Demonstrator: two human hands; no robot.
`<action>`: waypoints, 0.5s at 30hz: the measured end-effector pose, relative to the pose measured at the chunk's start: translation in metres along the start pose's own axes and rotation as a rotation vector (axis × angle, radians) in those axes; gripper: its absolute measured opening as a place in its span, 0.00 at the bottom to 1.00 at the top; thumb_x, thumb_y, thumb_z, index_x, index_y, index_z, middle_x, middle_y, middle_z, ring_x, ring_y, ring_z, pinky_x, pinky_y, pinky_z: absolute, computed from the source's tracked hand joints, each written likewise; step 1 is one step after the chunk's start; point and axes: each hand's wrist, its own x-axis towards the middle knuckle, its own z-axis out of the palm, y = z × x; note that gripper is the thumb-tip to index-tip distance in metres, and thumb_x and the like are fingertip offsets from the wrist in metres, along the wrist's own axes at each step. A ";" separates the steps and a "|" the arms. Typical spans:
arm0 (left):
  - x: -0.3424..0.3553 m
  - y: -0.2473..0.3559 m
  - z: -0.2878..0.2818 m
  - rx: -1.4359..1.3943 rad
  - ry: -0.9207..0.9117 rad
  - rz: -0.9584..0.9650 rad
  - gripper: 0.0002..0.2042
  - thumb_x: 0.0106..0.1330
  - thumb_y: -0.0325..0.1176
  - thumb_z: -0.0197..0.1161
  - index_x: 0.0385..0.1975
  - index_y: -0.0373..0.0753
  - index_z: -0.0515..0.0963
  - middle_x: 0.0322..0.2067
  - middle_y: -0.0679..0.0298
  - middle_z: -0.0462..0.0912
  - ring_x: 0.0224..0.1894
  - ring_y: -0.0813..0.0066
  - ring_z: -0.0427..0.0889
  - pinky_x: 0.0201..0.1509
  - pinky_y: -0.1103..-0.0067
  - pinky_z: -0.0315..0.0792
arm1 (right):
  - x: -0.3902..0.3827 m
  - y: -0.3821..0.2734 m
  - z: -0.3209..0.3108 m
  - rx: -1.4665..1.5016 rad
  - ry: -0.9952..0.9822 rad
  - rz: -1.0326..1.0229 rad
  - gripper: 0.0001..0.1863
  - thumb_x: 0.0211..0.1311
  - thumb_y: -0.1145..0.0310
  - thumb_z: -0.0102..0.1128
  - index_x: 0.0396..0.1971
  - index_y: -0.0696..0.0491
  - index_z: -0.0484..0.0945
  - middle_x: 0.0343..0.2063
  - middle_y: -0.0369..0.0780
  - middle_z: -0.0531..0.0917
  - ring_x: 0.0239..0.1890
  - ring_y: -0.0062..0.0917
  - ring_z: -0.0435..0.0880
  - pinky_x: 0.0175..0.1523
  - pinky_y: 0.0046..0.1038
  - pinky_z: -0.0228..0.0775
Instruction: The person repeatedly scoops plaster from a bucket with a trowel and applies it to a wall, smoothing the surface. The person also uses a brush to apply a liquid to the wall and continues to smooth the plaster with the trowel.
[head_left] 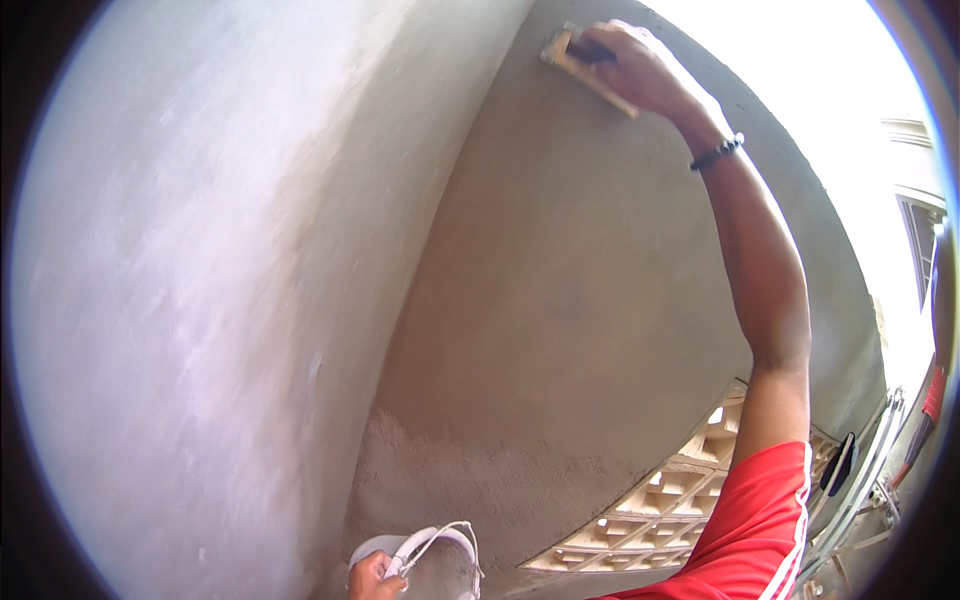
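Note:
My right hand (640, 65) is raised high, fingers wrapped round the dark handle of a plastering float (608, 93). The float's pale, narrow body lies against the grey plastered wall (560, 270), near its upper edge. At the bottom, my left hand (373, 578) is closed on the rim of a white, round container (425, 575) that looks like a bucket. A thin pale cord loops over that rim. The container's lower part is cut off by the picture's edge.
A smooth, lighter wall (190, 300) meets the plastered one in a corner at left. Rougher plaster shows low down. Pale openwork blocks (650, 505) are set in the wall at lower right. Poles (860, 500) stand farther right, near another person's red sleeve (934, 393).

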 end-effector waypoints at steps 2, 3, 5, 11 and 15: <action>0.003 -0.008 -0.010 -0.013 -0.137 -0.012 0.13 0.53 0.21 0.60 0.40 0.33 0.72 0.34 0.60 0.76 0.33 0.72 0.76 0.33 0.76 0.74 | -0.012 -0.016 0.006 0.073 -0.132 -0.064 0.18 0.50 0.74 0.58 0.44 0.55 0.75 0.41 0.46 0.78 0.45 0.39 0.77 0.52 0.34 0.68; 0.003 -0.002 -0.012 -0.010 -0.127 -0.004 0.13 0.53 0.21 0.60 0.39 0.34 0.72 0.33 0.61 0.76 0.32 0.72 0.76 0.32 0.77 0.74 | -0.012 -0.013 -0.001 0.067 -0.061 -0.037 0.18 0.51 0.73 0.58 0.44 0.55 0.75 0.41 0.46 0.78 0.46 0.39 0.77 0.52 0.34 0.68; 0.000 0.007 -0.013 -0.008 -0.093 0.006 0.12 0.52 0.20 0.60 0.38 0.34 0.72 0.30 0.63 0.75 0.31 0.74 0.75 0.32 0.78 0.73 | -0.007 -0.004 -0.017 0.068 0.093 0.012 0.17 0.51 0.73 0.58 0.45 0.55 0.75 0.41 0.46 0.78 0.46 0.40 0.77 0.52 0.35 0.68; -0.002 0.034 -0.023 0.149 -0.181 0.016 0.14 0.54 0.24 0.59 0.41 0.32 0.72 0.33 0.61 0.76 0.32 0.72 0.75 0.33 0.75 0.74 | 0.030 0.046 -0.043 0.034 0.251 0.205 0.16 0.53 0.71 0.58 0.44 0.54 0.75 0.40 0.45 0.78 0.45 0.40 0.77 0.52 0.35 0.69; -0.013 0.041 -0.022 0.053 -0.145 -0.103 0.17 0.54 0.26 0.59 0.45 0.31 0.71 0.35 0.60 0.77 0.33 0.72 0.75 0.34 0.74 0.73 | 0.016 0.015 0.000 0.012 0.156 0.091 0.15 0.54 0.70 0.58 0.43 0.54 0.76 0.39 0.44 0.78 0.45 0.40 0.77 0.52 0.36 0.69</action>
